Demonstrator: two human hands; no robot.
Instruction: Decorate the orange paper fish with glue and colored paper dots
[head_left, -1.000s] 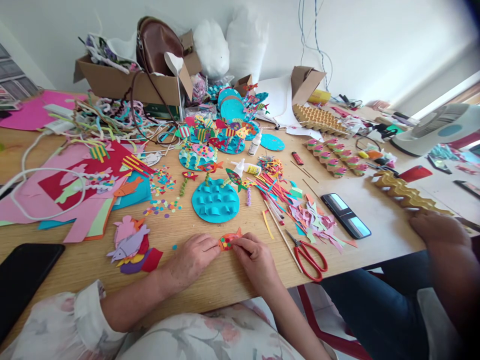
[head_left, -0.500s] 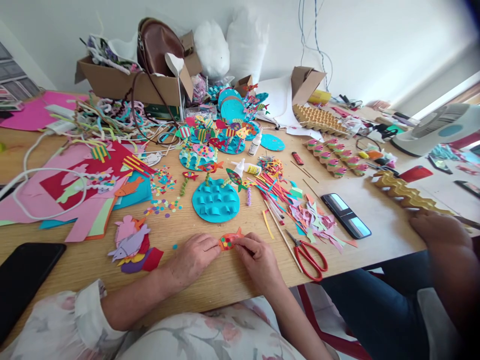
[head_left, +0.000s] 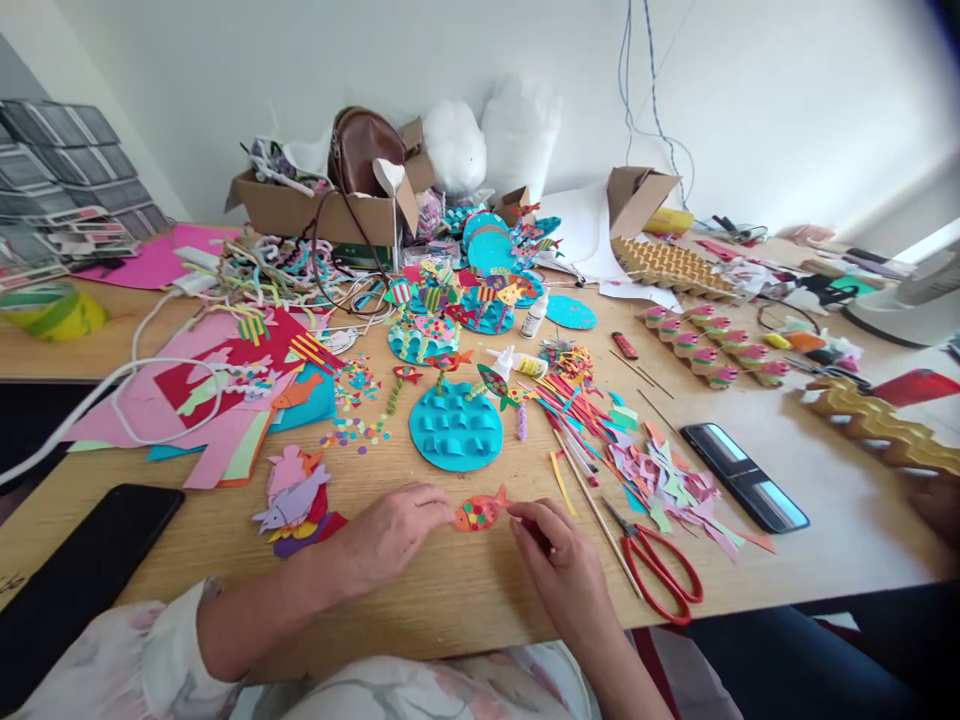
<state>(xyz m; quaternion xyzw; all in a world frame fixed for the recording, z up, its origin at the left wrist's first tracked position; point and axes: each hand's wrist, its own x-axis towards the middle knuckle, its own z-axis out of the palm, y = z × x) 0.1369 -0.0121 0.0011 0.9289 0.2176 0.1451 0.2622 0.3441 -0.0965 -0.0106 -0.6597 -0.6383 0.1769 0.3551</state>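
An orange paper fish with colored dots on its body lies in front of me, its head to the left. At its head, the fingertips of my left hand close on the edge. My right hand is beside the tail, thumb and forefinger pinched together; anything between them is too small to make out. Just beyond the fish lies a blue oval base with rows of curled paper strips. A pile of cut paper fish is left of my left hand. Red-handled scissors lie to the right.
Paper scraps, a wooden stick and a phone-like black case lie on the right. A glue bottle stands behind the base. Colored paper sheets, a white cable and a black phone are on the left.
My right hand's fingers have come off the fish's body to just beside its tail, so more of the fish shows. The camera view has shifted left and upward.
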